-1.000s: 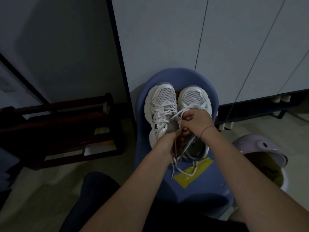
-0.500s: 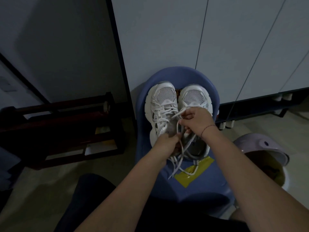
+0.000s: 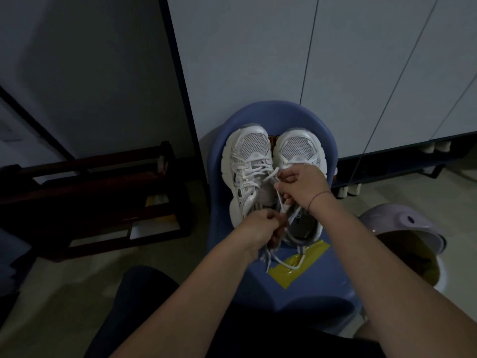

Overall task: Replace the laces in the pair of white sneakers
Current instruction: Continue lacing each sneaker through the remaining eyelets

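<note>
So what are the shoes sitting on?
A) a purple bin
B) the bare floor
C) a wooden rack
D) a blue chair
D: both sneakers rest side by side on the seat of the blue chair, where the left hand and right hand pinch the laces.

Mesh-toed sneakers [image 3: 247, 161] with sheeny overlays; laces [image 3: 254, 171] woven cloth; blue chair [image 3: 296, 288] smooth matt plastic; yellow tape [image 3: 313, 251] glossy; rack [image 3: 103, 177] at nine o'clock — dark wood.
</note>
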{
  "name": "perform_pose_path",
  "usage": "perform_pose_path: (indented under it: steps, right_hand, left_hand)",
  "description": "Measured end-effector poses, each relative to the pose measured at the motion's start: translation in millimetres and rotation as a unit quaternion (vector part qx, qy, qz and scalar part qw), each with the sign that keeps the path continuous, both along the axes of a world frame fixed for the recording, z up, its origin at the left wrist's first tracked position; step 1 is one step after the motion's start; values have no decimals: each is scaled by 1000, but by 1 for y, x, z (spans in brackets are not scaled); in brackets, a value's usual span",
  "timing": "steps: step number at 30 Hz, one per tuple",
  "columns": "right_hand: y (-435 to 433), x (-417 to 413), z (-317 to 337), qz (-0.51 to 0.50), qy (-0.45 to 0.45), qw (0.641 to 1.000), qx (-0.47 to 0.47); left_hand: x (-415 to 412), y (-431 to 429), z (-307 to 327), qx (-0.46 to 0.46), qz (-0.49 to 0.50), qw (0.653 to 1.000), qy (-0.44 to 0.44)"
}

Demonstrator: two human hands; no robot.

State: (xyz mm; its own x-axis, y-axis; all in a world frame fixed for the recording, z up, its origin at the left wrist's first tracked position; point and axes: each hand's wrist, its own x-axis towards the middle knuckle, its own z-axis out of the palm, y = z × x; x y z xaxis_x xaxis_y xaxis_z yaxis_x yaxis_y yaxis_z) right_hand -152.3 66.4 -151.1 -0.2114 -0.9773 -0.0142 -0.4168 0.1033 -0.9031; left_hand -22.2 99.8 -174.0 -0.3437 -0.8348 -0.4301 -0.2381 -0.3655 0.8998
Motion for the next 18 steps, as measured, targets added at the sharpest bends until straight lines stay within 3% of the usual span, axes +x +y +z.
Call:
perform_pose_path:
  steps: [2, 4, 7, 10, 14, 16, 18]
  right_hand:
    - [0, 1, 1, -3, -1, 1000, 1]
    - [0, 1, 1, -4, -1, 1000, 6]
    - [0, 2, 0, -8, -8, 1000, 7]
    - [1, 2, 0, -10, -11, 1000, 9]
    - [5, 5, 6, 8, 52, 997, -52]
    - [14, 11, 18, 83, 43, 992, -88]
    - [27, 17, 31, 202, 11, 978, -57]
  left_hand:
    - [13, 6, 3, -8, -127, 989, -75]
    - [21, 13, 3, -25, -246, 957, -150]
    - [29, 15, 3, -30, -298, 931, -208]
    - [36, 13, 13, -27, -265, 951, -158]
    - [47, 5, 32, -90, -93, 991, -32]
    - [52, -1, 39, -122, -39, 992, 8]
    - [54, -6, 44, -138, -11, 990, 36]
